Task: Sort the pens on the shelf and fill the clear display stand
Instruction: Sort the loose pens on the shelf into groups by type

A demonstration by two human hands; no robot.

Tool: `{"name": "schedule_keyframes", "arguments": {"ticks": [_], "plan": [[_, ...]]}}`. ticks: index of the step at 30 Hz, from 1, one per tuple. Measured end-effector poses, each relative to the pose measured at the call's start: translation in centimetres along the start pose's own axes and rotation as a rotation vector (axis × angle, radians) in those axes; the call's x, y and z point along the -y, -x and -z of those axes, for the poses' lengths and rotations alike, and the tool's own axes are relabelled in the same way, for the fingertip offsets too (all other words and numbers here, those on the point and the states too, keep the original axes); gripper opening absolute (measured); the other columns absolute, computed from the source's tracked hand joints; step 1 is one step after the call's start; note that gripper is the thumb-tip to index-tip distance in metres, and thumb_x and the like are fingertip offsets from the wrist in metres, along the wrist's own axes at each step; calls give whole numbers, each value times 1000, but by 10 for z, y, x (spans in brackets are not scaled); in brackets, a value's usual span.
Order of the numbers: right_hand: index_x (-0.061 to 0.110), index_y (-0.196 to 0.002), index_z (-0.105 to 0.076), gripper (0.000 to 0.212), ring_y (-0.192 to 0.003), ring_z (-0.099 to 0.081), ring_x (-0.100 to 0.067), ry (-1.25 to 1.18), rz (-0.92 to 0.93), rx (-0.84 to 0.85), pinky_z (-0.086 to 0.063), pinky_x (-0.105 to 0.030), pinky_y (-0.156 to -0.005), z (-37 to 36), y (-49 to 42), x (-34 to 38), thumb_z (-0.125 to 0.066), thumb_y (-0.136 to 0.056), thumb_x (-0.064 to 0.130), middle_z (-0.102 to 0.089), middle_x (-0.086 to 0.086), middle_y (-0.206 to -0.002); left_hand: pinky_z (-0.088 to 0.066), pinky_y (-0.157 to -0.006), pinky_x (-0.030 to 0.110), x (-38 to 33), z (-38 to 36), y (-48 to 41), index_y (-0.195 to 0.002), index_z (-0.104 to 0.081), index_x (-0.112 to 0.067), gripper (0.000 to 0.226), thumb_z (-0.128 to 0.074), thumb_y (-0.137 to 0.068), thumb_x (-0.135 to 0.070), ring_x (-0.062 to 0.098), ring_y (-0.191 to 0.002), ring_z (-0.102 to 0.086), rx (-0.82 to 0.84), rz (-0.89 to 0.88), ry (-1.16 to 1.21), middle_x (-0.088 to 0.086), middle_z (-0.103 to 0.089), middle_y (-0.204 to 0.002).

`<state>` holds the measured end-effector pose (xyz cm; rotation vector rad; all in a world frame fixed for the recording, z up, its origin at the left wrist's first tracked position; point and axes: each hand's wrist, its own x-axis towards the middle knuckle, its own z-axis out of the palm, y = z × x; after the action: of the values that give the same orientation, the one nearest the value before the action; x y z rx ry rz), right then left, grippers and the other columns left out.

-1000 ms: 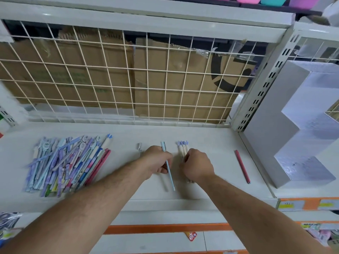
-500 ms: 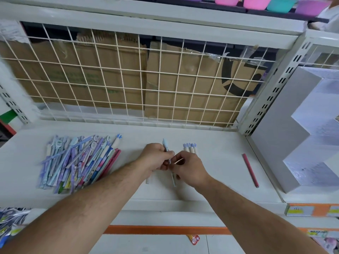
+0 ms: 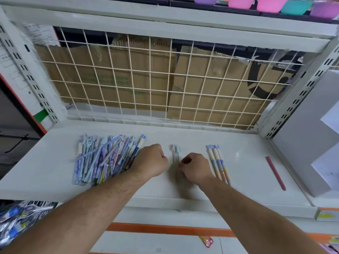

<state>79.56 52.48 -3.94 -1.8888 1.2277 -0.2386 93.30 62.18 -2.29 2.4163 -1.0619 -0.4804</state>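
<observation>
A mixed pile of pens [image 3: 102, 158] lies on the left of the white shelf [image 3: 244, 180]. My left hand [image 3: 152, 162] is curled in a fist at the pile's right edge, and I see nothing in it. Two pale pens [image 3: 175, 153] lie side by side in the middle. My right hand [image 3: 195, 169] covers their lower ends, with thumb and fingertips pinched on them. Three blue-topped pens [image 3: 217, 162] lie in a row just right of that hand. The stepped display stand [image 3: 308, 140] stands at the far right.
A single red pen [image 3: 275, 172] lies near the stand. A wire grid [image 3: 156, 79] with cardboard behind it closes the back of the shelf. Coloured bowls [image 3: 271, 4] sit on the shelf above. Packaged goods [image 3: 16, 219] hang below left.
The light blue pen that both hands held now lies beside a second pale pen in the middle. My left hand has let go and moved left to the pile. The camera has turned left.
</observation>
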Motion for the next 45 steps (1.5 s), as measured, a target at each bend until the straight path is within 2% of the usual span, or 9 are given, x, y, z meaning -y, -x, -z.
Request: {"name": "schedule_keyframes", "arguments": {"ticks": [6, 10, 18, 22, 26, 31, 34, 38, 45], "plan": [[21, -89, -67, 9, -70, -62, -11, 23, 47, -72, -46, -22, -57, -14, 10, 15, -59, -89, 17, -66, 7, -79, -37, -66, 30, 24, 15, 8, -104, -54, -14, 17, -49, -94, -27, 28, -94, -62, -66, -109, -404, 5, -61, -104], [23, -85, -66, 9, -75, -65, -15, 16, 92, -122, -52, -26, -63, -24, 14, 24, -59, -88, 19, -68, 7, -79, -39, -65, 31, 42, 26, 7, -114, -55, -11, 24, -48, -98, -27, 28, -100, -64, -138, -124, -593, 8, -62, -112], [22, -81, -67, 13, -63, -64, -18, -27, 124, -155, -52, -26, -55, -34, 20, 36, -58, -88, 19, -67, 7, -75, -45, -67, 32, 51, 32, 8, -116, -52, -8, 47, -61, -92, -48, 27, -97, -65, -97, -97, -558, 9, -64, -109], [21, -80, -68, 12, -68, -65, -18, -32, 132, -162, -56, -30, -61, -33, 22, 38, -59, -88, 18, -68, 6, -76, -50, -74, 34, 48, 27, 8, -119, -49, -6, 48, -60, -94, -46, 27, -103, -63, -98, -99, -541, 11, -60, -114], [20, -78, -66, 14, -59, -64, -24, -84, 122, -138, -48, -27, -48, -31, 24, 36, -58, -88, 17, -66, 2, -71, -44, -65, 29, 50, 30, 2, -112, -51, -8, 45, -69, -86, -40, 25, -88, -63, -44, -60, -404, 5, -63, -101], [21, -76, -64, 14, -59, -63, -25, -83, 124, -128, -52, -31, -55, -29, 26, 33, -58, -88, 17, -64, 3, -64, -48, -82, 37, 50, 32, 0, -126, -46, -3, 70, -63, -85, -57, 31, -111, -53, -63, -36, -553, 16, -49, -123], [21, -76, -65, 15, -59, -63, -23, -79, 129, -124, -56, -33, -57, -28, 27, 33, -58, -88, 17, -65, 4, -64, -44, -69, 31, 49, 35, -1, -118, -51, -5, 60, -67, -85, -52, 27, -99, -59, -29, -37, -517, 11, -57, -112], [22, -75, -65, 15, -60, -63, -22, -81, 132, -122, -57, -35, -60, -26, 29, 35, -59, -88, 17, -65, 5, -64, -37, -59, 27, 45, 36, 0, -98, -55, -12, 33, -67, -87, -41, 21, -73, -54, 6, -25, -475, -3, -50, -72], [22, -74, -65, 17, -59, -61, -19, -88, 143, -115, -58, -35, -62, -23, 33, 33, -60, -89, 16, -66, 5, -66, -34, -53, 25, 44, 30, -3, -93, -56, -15, 17, -63, -89, -29, 21, -65, -57, 13, -7, -523, -3, -53, -65]]}}
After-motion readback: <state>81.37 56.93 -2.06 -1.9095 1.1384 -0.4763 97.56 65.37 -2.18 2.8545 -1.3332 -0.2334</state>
